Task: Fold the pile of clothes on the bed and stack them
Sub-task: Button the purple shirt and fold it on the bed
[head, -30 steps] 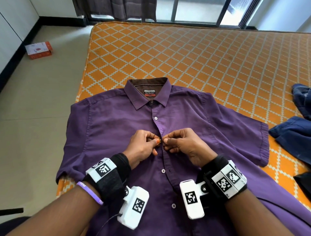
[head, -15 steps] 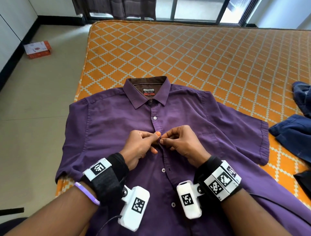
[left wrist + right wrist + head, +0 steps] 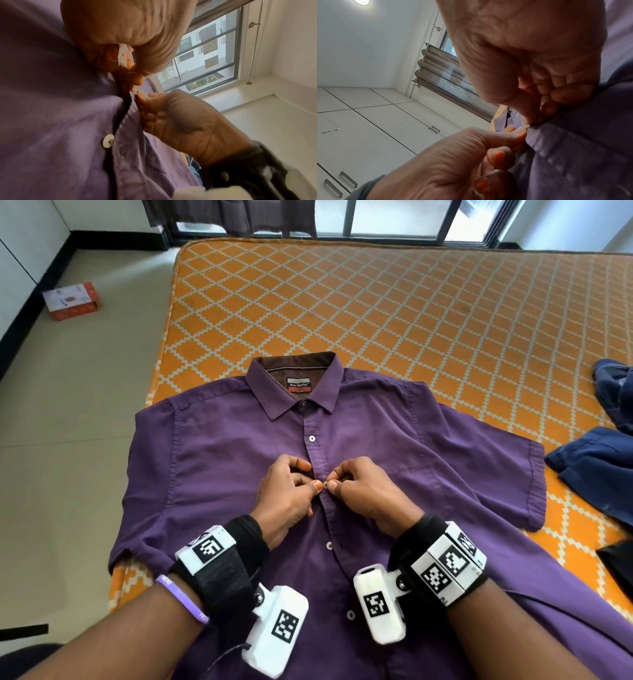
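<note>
Here we are buttoning the purple short-sleeved cotton shirt (image 3: 239, 474), which lies flat and face up on the orange diamond-patterned bed (image 3: 411, 320), collar toward twelve o'clock, before any fold begins. Our left hand (image 3: 284, 501) pinches the placket edge with thumb and forefinger curled tight, while our right hand (image 3: 363, 491) pinches the opposite edge around a small white button (image 3: 325, 483), the other fingers (image 3: 147, 121) tucked in. The two hands nearly touch at the centre line.

To do this well, we judge that we should keep the buttonhole side taut with the left pinch, tip the button edge-on, and push it through rather than dragging cloth over it. We should hold both plackets level so the front does not skew, since a crooked closure would spoil the fold lines later. More white buttons sit along the placket toward six o'clock; whether they are fastened we cannot tell.

Dark blue crumpled garments (image 3: 599, 467) wait at three o'clock, apart from the shirt
</note>
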Action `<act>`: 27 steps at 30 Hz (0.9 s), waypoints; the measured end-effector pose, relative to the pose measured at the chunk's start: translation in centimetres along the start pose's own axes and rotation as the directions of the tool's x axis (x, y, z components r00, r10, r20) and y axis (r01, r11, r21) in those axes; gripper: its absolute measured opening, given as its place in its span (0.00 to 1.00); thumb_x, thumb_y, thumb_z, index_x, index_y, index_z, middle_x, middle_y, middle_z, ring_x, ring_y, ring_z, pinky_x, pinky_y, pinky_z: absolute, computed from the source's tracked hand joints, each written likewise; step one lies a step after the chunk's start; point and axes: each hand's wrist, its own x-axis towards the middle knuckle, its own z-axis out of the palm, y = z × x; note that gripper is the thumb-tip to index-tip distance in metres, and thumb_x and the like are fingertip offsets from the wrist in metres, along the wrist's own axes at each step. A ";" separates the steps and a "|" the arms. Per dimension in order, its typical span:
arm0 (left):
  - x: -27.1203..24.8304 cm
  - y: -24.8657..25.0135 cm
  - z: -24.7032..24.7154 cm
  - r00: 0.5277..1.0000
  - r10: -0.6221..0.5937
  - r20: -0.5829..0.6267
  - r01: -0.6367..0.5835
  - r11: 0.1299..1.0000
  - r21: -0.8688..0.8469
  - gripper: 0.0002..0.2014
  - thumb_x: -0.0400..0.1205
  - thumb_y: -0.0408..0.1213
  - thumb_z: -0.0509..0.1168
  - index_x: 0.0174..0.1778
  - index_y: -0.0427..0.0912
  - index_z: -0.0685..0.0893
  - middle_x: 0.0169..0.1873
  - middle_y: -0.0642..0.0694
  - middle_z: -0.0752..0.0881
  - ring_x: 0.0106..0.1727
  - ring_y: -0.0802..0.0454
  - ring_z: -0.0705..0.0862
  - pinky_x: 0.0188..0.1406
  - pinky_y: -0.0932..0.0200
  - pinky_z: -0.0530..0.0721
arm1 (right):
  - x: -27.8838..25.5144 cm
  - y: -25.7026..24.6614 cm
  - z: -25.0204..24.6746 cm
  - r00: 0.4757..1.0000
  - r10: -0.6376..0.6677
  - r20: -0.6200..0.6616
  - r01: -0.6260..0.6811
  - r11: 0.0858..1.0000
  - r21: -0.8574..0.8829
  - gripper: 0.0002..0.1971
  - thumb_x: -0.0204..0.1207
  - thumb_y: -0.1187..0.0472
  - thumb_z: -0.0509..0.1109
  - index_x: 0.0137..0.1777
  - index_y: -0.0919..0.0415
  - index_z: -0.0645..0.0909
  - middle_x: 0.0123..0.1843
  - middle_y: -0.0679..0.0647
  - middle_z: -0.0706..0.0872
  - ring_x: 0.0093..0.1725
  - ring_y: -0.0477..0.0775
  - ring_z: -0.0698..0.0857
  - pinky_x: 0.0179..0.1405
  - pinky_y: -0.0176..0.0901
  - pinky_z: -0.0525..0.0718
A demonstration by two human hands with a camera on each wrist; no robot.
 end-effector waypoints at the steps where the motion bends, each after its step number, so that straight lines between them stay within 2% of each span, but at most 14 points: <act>1: 0.0 -0.1 0.1 1.000 0.013 -0.014 -0.013 0.999 0.030 0.13 0.79 0.27 0.73 0.51 0.42 0.76 0.29 0.47 0.86 0.19 0.53 0.76 0.25 0.56 0.76 | 0.0 -0.1 0.0 1.000 0.001 0.016 0.000 1.000 -0.013 0.07 0.78 0.63 0.71 0.38 0.54 0.85 0.30 0.44 0.82 0.30 0.39 0.76 0.29 0.33 0.72; 3: -0.1 -0.2 0.1 0.994 0.097 -0.042 -0.085 0.971 0.225 0.14 0.79 0.33 0.73 0.52 0.46 0.74 0.31 0.52 0.88 0.25 0.50 0.83 0.34 0.52 0.83 | 0.0 -0.2 -0.2 0.999 0.014 0.031 -0.014 1.000 -0.009 0.09 0.78 0.64 0.70 0.36 0.54 0.84 0.31 0.44 0.82 0.31 0.40 0.76 0.30 0.34 0.73; 5: -0.7 0.3 0.0 0.976 0.216 -0.009 -0.185 0.855 0.485 0.15 0.79 0.37 0.71 0.54 0.50 0.72 0.37 0.53 0.90 0.41 0.43 0.89 0.45 0.47 0.85 | 0.1 -0.4 -0.1 0.999 0.037 0.037 -0.036 0.999 -0.038 0.09 0.77 0.64 0.69 0.36 0.56 0.85 0.33 0.47 0.86 0.33 0.44 0.80 0.32 0.38 0.77; 8: -2.4 1.6 -0.1 0.930 0.356 0.089 -0.288 0.558 0.779 0.19 0.81 0.42 0.70 0.62 0.48 0.68 0.53 0.46 0.86 0.55 0.34 0.87 0.44 0.44 0.81 | 0.4 -0.5 0.6 0.999 0.024 -0.024 -0.029 0.981 -0.193 0.06 0.71 0.59 0.70 0.39 0.60 0.88 0.40 0.54 0.91 0.45 0.58 0.89 0.45 0.47 0.88; 10: -2.8 2.4 -0.8 0.926 0.361 0.113 -0.283 0.464 0.839 0.24 0.80 0.47 0.71 0.65 0.46 0.67 0.59 0.44 0.81 0.57 0.32 0.86 0.43 0.44 0.80 | 0.7 -0.4 0.6 0.999 0.012 -0.036 -0.020 0.974 -0.226 0.04 0.69 0.57 0.74 0.37 0.56 0.89 0.39 0.52 0.92 0.45 0.55 0.90 0.47 0.46 0.88; 13: -1.3 3.4 -4.3 0.954 0.297 0.033 -0.180 0.483 0.857 0.30 0.74 0.56 0.76 0.61 0.45 0.69 0.61 0.42 0.81 0.60 0.31 0.85 0.49 0.42 0.84 | 1.1 0.2 -1.8 1.000 0.018 -0.008 -0.019 0.999 -0.033 0.10 0.71 0.57 0.82 0.31 0.57 0.86 0.30 0.51 0.89 0.25 0.43 0.83 0.26 0.35 0.79; 15: 0.3 4.0 -8.4 0.962 0.263 -0.079 -0.072 0.517 0.853 0.33 0.73 0.58 0.76 0.64 0.41 0.72 0.63 0.37 0.81 0.62 0.30 0.84 0.55 0.37 0.84 | 1.6 1.7 -5.2 0.990 0.049 -0.133 -0.037 0.995 0.090 0.09 0.72 0.58 0.82 0.36 0.59 0.86 0.30 0.54 0.88 0.23 0.44 0.81 0.21 0.34 0.76; 17: 1.9 4.3 -13.3 0.942 0.252 -0.220 0.049 0.548 0.835 0.39 0.71 0.61 0.77 0.67 0.36 0.73 0.64 0.31 0.81 0.63 0.28 0.83 0.58 0.35 0.83 | 2.9 4.1 -8.6 0.923 0.103 -0.370 -0.064 0.991 0.115 0.12 0.66 0.52 0.83 0.43 0.56 0.85 0.35 0.54 0.90 0.31 0.51 0.88 0.31 0.43 0.86; 19: 3.4 4.0 -17.7 0.926 0.173 -0.337 0.190 0.557 0.808 0.45 0.67 0.66 0.77 0.67 0.34 0.72 0.63 0.28 0.81 0.62 0.26 0.82 0.60 0.34 0.82 | 3.9 6.3 -11.1 0.848 0.182 -0.498 -0.155 0.983 0.095 0.27 0.54 0.41 0.81 0.54 0.50 0.83 0.43 0.56 0.92 0.42 0.59 0.91 0.47 0.58 0.91; 21: 4.2 3.0 -20.4 0.930 0.010 -0.368 0.311 0.514 0.800 0.51 0.62 0.72 0.76 0.67 0.35 0.72 0.62 0.28 0.83 0.61 0.29 0.84 0.60 0.37 0.83 | 4.8 7.8 -11.8 0.856 0.236 -0.461 -0.201 0.972 0.125 0.39 0.53 0.38 0.83 0.65 0.47 0.78 0.52 0.58 0.91 0.45 0.60 0.90 0.44 0.57 0.91; 22: 4.6 2.2 -21.0 0.928 -0.065 -0.368 0.351 0.489 0.799 0.53 0.59 0.76 0.75 0.66 0.35 0.73 0.60 0.30 0.84 0.58 0.31 0.85 0.58 0.40 0.84 | 5.1 8.0 -11.7 0.866 0.263 -0.424 -0.230 0.965 0.129 0.41 0.57 0.39 0.85 0.70 0.48 0.76 0.55 0.59 0.90 0.43 0.59 0.89 0.39 0.54 0.89; 23: 5.0 1.6 -21.2 0.928 -0.116 -0.354 0.366 0.465 0.806 0.54 0.57 0.78 0.73 0.64 0.36 0.74 0.57 0.32 0.86 0.55 0.33 0.87 0.56 0.42 0.86 | 5.3 8.0 -11.5 0.881 0.267 -0.391 -0.251 0.964 0.093 0.42 0.60 0.39 0.85 0.72 0.49 0.74 0.57 0.60 0.89 0.43 0.60 0.88 0.39 0.54 0.89; 25: 5.3 0.4 -21.3 0.933 -0.138 -0.331 0.357 0.459 0.814 0.47 0.61 0.75 0.74 0.59 0.37 0.77 0.52 0.34 0.88 0.51 0.35 0.87 0.52 0.46 0.86 | 6.0 8.0 -10.4 0.890 0.209 -0.405 -0.265 0.961 -0.086 0.37 0.66 0.39 0.83 0.71 0.53 0.74 0.62 0.60 0.87 0.55 0.64 0.88 0.54 0.57 0.87; 27: 5.7 0.6 -21.1 0.952 -0.089 -0.293 0.296 0.511 0.807 0.25 0.74 0.63 0.75 0.41 0.39 0.87 0.38 0.40 0.91 0.44 0.39 0.88 0.43 0.53 0.81 | 6.9 7.2 -10.5 0.896 0.155 -0.417 -0.258 0.945 -0.203 0.24 0.73 0.44 0.79 0.61 0.57 0.78 0.59 0.60 0.87 0.61 0.66 0.85 0.57 0.52 0.82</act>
